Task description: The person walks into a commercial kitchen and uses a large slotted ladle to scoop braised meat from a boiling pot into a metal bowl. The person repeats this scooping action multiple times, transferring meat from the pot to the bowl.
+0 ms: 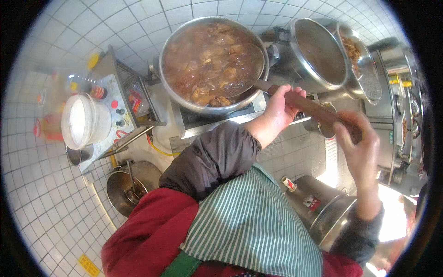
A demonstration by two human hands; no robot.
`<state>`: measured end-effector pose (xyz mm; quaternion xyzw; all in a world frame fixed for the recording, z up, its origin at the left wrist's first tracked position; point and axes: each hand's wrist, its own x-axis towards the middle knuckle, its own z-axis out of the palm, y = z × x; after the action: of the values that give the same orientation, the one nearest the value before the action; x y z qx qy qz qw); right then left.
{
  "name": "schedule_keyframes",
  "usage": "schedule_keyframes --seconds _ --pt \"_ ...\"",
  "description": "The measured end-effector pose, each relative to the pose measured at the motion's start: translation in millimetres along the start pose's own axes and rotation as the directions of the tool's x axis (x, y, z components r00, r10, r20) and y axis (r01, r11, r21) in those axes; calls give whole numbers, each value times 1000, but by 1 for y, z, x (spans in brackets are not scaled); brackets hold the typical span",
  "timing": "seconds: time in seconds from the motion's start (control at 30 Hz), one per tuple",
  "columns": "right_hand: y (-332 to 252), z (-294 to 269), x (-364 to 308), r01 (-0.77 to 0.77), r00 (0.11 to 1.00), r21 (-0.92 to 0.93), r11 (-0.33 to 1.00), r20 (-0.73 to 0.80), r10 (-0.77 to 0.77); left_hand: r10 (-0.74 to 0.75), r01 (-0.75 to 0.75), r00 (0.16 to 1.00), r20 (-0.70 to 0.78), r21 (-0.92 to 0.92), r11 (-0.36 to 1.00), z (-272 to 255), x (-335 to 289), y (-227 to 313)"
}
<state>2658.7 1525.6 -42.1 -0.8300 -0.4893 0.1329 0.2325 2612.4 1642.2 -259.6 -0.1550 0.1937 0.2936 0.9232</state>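
Both of my hands grip the brown wooden handle of a long-handled skimmer point(314, 107). My left hand point(279, 110) is wrapped round the handle near the metal neck, close to the rim of a big steel pot point(212, 111). Farther back, at the handle's end, my right hand point(360, 145) is closed on it. The skimmer's wide round head dips into the right side of the pot, mostly under brown broth, so its holes or mesh cannot be made out. Chunks of browned meat point(207, 60) float in the bubbling broth.
Under the pot is a steel-edged stove point(217, 120). To its right stand another steel pot point(318, 55) and a metal basin point(369, 83) with brown pieces. A white tub point(85, 120) and bottles stand left; a pan point(127, 189) sits low down.
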Motion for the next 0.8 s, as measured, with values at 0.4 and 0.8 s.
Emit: schedule_keyframes --seconds 0.4,0.8 --pt "24 9 -17 -337 840 67 939 472 268 34 23 921 -388 140 990 -15 -8 -5" --pt "26 56 -55 -663 723 382 643 549 419 155 -4 914 -374 374 927 -60 -8 11"
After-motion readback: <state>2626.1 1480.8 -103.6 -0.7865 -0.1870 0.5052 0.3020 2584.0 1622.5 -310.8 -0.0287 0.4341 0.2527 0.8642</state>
